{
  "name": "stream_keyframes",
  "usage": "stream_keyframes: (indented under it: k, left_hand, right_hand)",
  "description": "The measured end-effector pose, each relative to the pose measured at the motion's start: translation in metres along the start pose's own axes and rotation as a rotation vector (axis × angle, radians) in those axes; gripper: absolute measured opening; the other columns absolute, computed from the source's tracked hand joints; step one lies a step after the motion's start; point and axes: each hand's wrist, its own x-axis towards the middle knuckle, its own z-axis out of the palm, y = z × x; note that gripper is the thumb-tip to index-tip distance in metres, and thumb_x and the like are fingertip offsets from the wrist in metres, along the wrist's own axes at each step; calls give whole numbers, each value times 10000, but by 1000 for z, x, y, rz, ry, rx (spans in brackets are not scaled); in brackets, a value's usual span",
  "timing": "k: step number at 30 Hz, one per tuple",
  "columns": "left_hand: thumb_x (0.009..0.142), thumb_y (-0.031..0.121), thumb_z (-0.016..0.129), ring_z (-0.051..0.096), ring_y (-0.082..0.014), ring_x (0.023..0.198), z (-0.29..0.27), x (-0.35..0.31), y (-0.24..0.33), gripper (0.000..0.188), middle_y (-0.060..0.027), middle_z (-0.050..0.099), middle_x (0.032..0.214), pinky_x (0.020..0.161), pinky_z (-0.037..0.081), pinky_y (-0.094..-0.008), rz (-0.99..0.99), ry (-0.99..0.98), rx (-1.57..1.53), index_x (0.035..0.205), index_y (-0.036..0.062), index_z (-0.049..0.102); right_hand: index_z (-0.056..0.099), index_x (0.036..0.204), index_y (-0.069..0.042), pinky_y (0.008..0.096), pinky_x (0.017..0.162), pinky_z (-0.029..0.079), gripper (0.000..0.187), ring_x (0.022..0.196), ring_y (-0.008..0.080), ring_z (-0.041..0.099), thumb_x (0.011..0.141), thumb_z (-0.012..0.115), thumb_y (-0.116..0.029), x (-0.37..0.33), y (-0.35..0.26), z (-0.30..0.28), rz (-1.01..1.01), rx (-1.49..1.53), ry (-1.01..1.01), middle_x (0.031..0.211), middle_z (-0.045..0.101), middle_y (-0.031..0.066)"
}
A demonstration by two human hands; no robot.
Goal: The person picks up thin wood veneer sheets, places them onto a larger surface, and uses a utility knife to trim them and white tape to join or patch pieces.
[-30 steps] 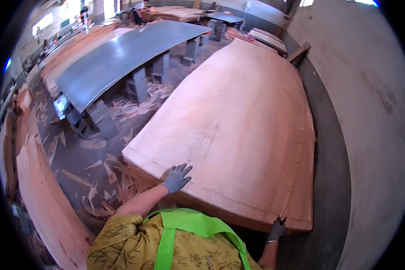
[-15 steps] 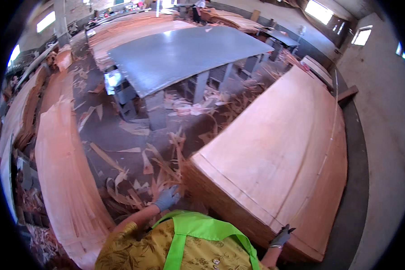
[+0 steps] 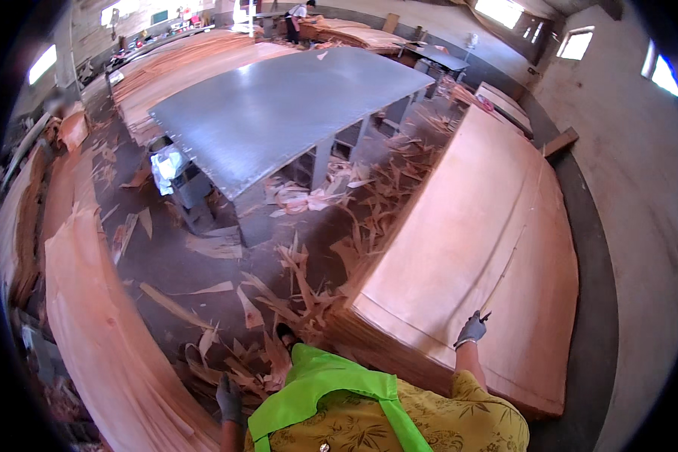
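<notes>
Inside a veneer workshop, along a pale wall [image 3: 640, 158] with a dark lower band: at right, a broad stack of wood veneer [image 3: 444, 271], near end close to the wearer, far end narrowing toward the back of the room. Across the top sheet, a long dark crease and, nearer the wall, a thin line running lengthwise. At centre, well apart from the stack, a grey sheet-topped table [image 3: 301, 90] on blocky supports. Behind and to the left, another veneer pile [image 3: 188, 68], layered and ragged-edged. At lower left, a long pinkish veneer sheet [image 3: 105, 324], curving toward the wearer. Between table and stack, torn veneer scraps [image 3: 384, 200] strewn over the dark floor [image 3: 151, 248]. In the foreground, a yellow leaf-print shirt [image 3: 459, 414] under a bright green apron [image 3: 331, 377]. In the far background, bent beside more veneer, a co-worker [image 3: 297, 22] in a white top and dark apron. Against the wall, by the stack's far side, a short wooden beam [image 3: 560, 143]. Over the near part of the top sheet, the gloved right hand [image 3: 471, 330], fingers narrowed together around a dark tip too small to identify; grip and contact with the wood impossible to confirm. Low at the wearer's other side, near scraps, the gloved left hand [image 3: 230, 399], fingers close together, contents impossible to make out. Beside the apron's edge, a dark shoe [image 3: 286, 334].
</notes>
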Motion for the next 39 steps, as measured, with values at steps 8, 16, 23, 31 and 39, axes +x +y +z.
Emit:
stream_keyframes:
  k: [8,16,23,31,39]
  left_hand:
    - [884,180,483,520,-322,1131,-37,252,22,364,-205,547,1199,940,404,-364,76,7,-130,1196,-3,530]
    - [896,214,502,576,-316,1053,-125,351,79,352,-202,597,1118,892,443,-375,49,25,-32,1163,-11,544]
    - [906,264,508,624,-250,958,-237,465,12,367,-176,633,1037,827,470,-333,-193,218,23,1159,3,552]
    - [899,263,505,634,-234,862,-350,694,38,372,-161,641,985,780,482,-334,-198,237,-252,1173,15,549]
    - [924,276,483,544,-188,980,-415,944,140,433,-112,563,1131,838,441,-282,-125,-488,-574,1273,20,475]
  right_hand:
    - [466,622,-140,270,340,253,295,359,76,318,824,656,-242,-123,-3,200,-141,14,-238,462,375,-47]
    - [514,716,-93,268,393,267,196,430,101,349,849,617,-193,-395,-80,430,-30,186,-546,555,411,-28]
    - [493,778,-133,227,351,275,210,367,76,316,844,639,-268,-596,-82,624,234,145,-886,515,372,-46]
    - [449,774,-145,237,364,273,203,390,77,315,879,558,-281,-810,-58,794,423,160,-1126,503,339,-58]
    - [523,796,-92,267,454,390,181,495,115,451,909,521,-234,-1073,-25,855,129,-65,-1612,582,453,-23]
